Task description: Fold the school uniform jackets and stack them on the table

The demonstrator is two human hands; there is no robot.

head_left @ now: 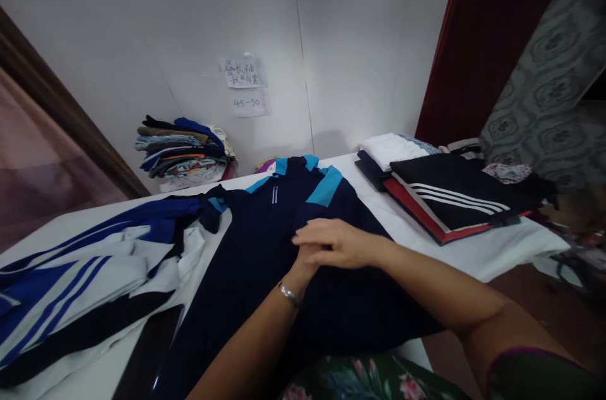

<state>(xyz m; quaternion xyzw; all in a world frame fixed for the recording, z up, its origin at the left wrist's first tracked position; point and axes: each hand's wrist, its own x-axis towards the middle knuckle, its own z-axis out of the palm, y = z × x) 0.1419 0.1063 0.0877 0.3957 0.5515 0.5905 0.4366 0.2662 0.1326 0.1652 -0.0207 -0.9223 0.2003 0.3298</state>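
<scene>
The navy shirt (284, 261) lay flat on the desk (497, 248), looking soft, light and limp, best gripped at hem or shoulders. The right hand (336, 242) rested open on it, covering the left hand (305, 259), whose state I cannot tell.

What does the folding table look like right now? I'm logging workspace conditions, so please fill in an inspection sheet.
Surface: white table, mostly covered by clothing.
Job's things: navy polo shirt with light-blue panels, spread flat, collar toward the wall.
Clutter: blue-and-white striped garment on the left; folded stack topped by a black three-stripe garment on the right; folded pile by the wall.
Grippers: right hand flat on the shirt, lying over the left hand, which is mostly hidden; watch on the left wrist.
Cables: nothing seen.
Surroundings: white wall with paper notes; dark red door.
</scene>
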